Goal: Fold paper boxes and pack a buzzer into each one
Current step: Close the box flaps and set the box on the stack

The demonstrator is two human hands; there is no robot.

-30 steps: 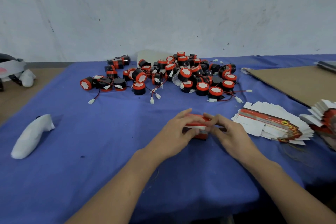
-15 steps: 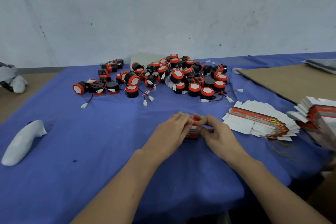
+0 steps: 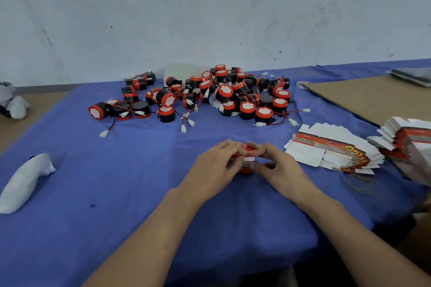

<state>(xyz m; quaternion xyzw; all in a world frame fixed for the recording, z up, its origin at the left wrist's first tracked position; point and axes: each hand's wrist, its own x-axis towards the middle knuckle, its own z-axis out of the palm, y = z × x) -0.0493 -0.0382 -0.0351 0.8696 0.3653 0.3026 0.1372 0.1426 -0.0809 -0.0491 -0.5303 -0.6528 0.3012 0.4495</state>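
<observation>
Blue cloth point(image 3: 140, 170) covers the table | pile of buzzers point(image 3: 224, 95) lies at far centre | stack of flat boxes point(image 3: 331, 149) sits right of the hands | left hand point(image 3: 217, 168) and right hand point(image 3: 277, 168) meet mid-cloth, fingers curled, both pinching one red-and-white box point(image 3: 247, 159) between them

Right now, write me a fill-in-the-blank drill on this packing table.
The left hand and right hand both grip one small box; the cloth below it is ____.
The stack of flat boxes lies on the person's ____ side.
The heap of buzzers lies between the hands and the ____.
Missing: blue; right; wall.
</observation>
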